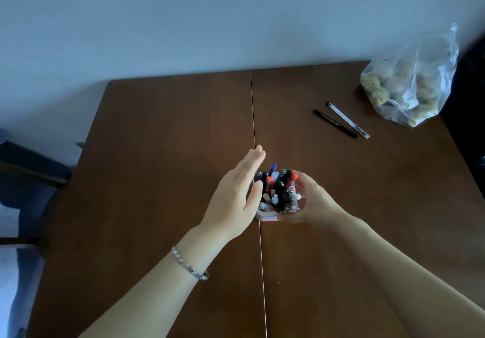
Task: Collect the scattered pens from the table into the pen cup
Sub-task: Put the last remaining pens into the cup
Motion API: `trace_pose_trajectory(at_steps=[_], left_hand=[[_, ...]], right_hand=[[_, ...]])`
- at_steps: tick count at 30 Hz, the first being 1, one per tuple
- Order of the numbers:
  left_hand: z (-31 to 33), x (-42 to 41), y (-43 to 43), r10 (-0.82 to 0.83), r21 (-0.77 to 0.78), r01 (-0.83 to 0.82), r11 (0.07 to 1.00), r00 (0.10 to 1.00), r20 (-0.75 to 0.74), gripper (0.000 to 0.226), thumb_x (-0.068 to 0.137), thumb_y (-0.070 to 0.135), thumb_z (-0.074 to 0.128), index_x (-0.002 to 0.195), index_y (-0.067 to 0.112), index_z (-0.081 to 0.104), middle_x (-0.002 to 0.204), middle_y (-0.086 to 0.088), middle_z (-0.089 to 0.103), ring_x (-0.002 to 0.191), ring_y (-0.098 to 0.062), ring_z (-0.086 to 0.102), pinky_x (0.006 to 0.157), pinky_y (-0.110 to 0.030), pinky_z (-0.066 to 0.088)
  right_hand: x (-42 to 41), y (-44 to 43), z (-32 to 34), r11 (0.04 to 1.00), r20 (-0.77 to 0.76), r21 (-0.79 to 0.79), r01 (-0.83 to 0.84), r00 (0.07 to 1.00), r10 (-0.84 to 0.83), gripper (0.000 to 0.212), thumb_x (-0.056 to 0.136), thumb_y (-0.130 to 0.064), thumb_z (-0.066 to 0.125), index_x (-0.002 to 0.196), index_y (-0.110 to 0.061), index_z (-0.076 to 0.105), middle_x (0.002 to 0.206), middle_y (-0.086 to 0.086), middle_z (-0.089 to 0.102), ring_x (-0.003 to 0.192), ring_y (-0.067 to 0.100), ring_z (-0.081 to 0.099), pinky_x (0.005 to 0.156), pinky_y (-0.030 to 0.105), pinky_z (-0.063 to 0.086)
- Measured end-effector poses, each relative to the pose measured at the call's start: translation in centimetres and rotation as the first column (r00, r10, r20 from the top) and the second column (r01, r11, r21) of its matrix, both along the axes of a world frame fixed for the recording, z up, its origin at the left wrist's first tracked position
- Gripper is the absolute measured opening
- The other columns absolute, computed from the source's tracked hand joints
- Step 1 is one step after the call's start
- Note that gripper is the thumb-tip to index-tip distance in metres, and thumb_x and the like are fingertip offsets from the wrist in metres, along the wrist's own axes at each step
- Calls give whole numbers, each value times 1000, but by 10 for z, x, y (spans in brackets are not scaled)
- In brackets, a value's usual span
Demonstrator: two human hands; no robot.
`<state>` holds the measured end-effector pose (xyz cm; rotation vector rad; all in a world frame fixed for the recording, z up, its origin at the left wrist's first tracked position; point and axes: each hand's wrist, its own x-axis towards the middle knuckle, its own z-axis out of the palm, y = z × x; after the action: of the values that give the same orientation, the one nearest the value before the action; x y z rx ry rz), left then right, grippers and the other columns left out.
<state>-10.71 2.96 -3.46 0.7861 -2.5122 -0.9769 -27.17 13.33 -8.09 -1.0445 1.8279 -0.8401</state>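
A clear pen cup (265,216) stands at the middle of the brown table (162,154), packed with several pens (278,188) with black, red, blue and white caps. My right hand (311,201) wraps around the cup's right side and grips it. My left hand (237,196) is flat, fingers together and straight, right against the cup's left side, holding nothing. Two pens lie apart at the far right: a black pen (335,123) and a clear-barrelled pen (347,120), side by side and slanted.
A clear plastic bag (409,86) with yellowish lumps sits at the far right corner, just beyond the two loose pens. A seam (254,117) runs down the table's middle. A dark blue chair (29,169) stands off the left edge. A pale wall is behind.
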Motion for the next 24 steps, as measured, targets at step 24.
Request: trace_pose_trajectory(at_steps=[24], left_hand=[[-24, -33, -15, -172, 240, 111, 964, 953, 250, 110, 67, 26, 82, 149, 23, 9, 147, 5, 32, 135, -10, 27, 104, -23, 29]], right_hand=[[-64, 0, -7, 957, -274, 286, -41, 954, 123, 84, 75, -11, 71, 144, -21, 24, 151, 3, 29, 136, 16, 31, 106, 21, 26]])
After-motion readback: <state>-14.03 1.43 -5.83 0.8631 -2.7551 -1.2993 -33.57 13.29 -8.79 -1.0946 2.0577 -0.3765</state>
